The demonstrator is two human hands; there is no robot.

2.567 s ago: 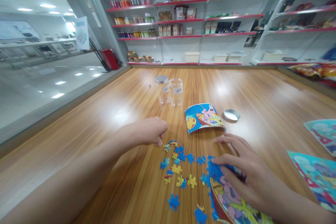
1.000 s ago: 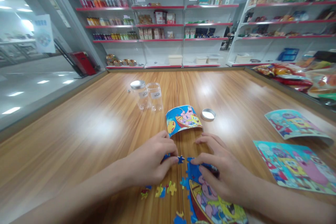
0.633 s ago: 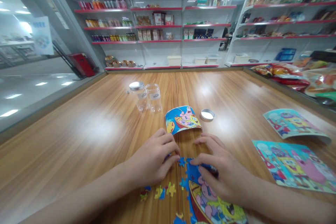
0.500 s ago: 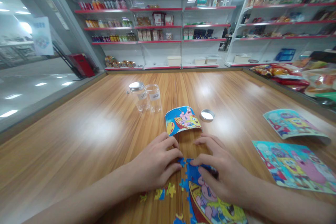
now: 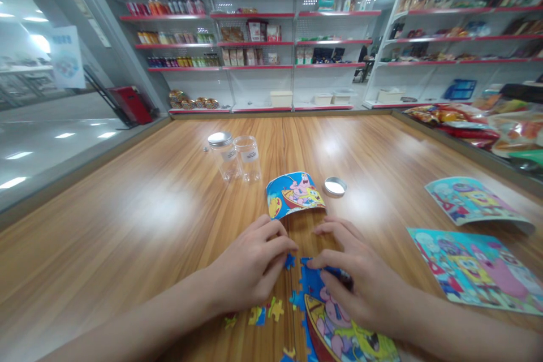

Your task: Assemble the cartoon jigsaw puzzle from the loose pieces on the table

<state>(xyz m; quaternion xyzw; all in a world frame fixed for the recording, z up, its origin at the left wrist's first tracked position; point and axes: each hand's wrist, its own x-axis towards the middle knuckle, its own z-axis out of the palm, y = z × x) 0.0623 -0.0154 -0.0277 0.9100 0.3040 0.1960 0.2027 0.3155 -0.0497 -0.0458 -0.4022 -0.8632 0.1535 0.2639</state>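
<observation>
A partly joined jigsaw puzzle (image 5: 314, 308) with cartoon figures in a boat lies flat at the front of the table. My left hand (image 5: 254, 260) is at its upper left, thumb and bent index finger closed on a small blue puzzle piece (image 5: 290, 261) just apart from the puzzle's edge. Spread over the puzzle's upper right, my right hand (image 5: 356, 271) rests its fingertips on the top edge and hides part of the picture. Several loose pieces, among them a yellow puzzle piece (image 5: 276, 309), lie below my left hand.
A curved picture card (image 5: 297, 195) stands beyond my hands, with a silver lid (image 5: 335, 186) to its right. Two clear jars, one a lidded jar (image 5: 227, 158) and one an open jar (image 5: 248, 159), stand behind. Rightward lie a finished-looking picture sheet (image 5: 479, 268) and a curved sheet (image 5: 475, 201).
My left hand has drawn the blue piece slightly left, widening the gap to the puzzle, and its index finger reaches over the piece. My right hand stays in place.
</observation>
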